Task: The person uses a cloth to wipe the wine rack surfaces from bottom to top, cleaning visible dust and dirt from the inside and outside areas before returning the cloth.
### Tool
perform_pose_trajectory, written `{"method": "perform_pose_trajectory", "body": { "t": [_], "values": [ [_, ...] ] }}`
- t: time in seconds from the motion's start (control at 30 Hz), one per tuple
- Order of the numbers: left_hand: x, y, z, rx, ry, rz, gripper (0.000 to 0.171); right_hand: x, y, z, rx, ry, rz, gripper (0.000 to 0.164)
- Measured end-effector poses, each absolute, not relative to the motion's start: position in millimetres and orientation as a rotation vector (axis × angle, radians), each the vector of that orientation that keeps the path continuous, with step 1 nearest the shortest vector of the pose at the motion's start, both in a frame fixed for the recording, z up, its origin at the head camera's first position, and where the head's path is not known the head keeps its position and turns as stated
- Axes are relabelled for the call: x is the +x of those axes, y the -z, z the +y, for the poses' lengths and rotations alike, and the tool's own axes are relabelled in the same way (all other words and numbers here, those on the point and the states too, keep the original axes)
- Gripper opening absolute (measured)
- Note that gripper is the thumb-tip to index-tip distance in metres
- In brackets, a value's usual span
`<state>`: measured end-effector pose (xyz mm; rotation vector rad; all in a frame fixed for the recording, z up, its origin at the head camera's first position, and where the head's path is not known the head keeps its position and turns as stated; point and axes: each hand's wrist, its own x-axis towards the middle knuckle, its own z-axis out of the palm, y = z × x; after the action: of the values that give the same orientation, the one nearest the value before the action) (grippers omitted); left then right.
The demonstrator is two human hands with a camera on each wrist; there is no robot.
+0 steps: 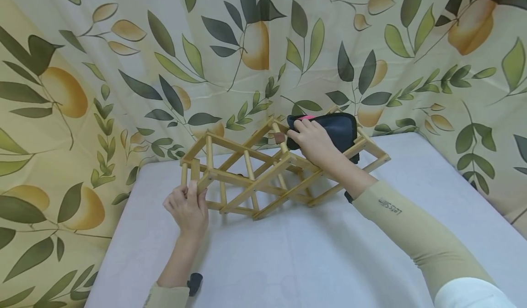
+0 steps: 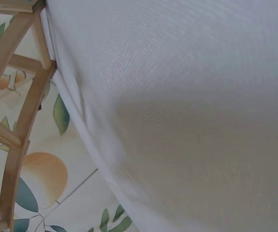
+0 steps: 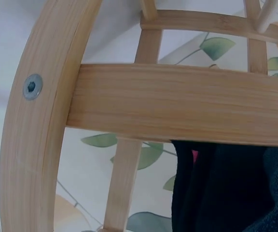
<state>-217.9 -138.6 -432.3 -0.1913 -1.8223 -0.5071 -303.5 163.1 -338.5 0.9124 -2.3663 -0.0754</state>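
A folding wooden lattice rack (image 1: 230, 178) of slats and round rods stands on the white-covered table. My left hand (image 1: 187, 209) grips its near left corner, fingers curled over the end slat. At the rack's right part, my right hand (image 1: 314, 141) holds a dark pouch-like fabric item (image 1: 339, 129) with black edging and a bit of pink. That item lies among the upper rods and slats. In the right wrist view, the dark fabric (image 3: 221, 188) shows below a broad slat (image 3: 177, 104). The left wrist view catches only the rack's edge (image 2: 20, 130); the hand is hidden there.
The white cloth (image 1: 288, 253) covers the tabletop. Behind and at both sides hangs a curtain (image 1: 288, 83) printed with leaves and orange fruit, close to the rack's back. A small brown tag (image 1: 279, 137) sits on one rod. A black wrist device (image 1: 195, 283) is at the left sleeve.
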Motion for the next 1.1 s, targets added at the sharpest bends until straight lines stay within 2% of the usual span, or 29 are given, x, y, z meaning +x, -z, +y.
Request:
{"method": "perform_pose_trajectory", "body": {
  "t": [0.37,0.6,0.77,0.9,1.1],
  "values": [
    [-219.1,433.4,-139.8,-0.196,0.491,-1.815,0.034,-307.7,339.3,161.5,1.012,-0.004,-2.193,0.025],
    [-219.0,433.2,-140.4,-0.198,0.49,-1.818,0.033,-302.9,337.8,162.6,0.876,0.087,-2.431,0.027],
    [-218.1,433.4,-140.1,-0.213,0.497,-1.843,0.032,-301.7,336.2,165.5,0.875,0.097,-2.44,0.03],
    [-216.9,431.8,-140.0,-0.215,0.499,-1.859,0.03,-301.6,333.1,167.6,0.87,-0.003,-2.371,0.033],
    [-215.7,432.2,-141.5,-0.206,0.508,-1.887,0.03,-296.5,313.4,168.3,0.782,-0.342,-2.232,0.026]
  ]
}}
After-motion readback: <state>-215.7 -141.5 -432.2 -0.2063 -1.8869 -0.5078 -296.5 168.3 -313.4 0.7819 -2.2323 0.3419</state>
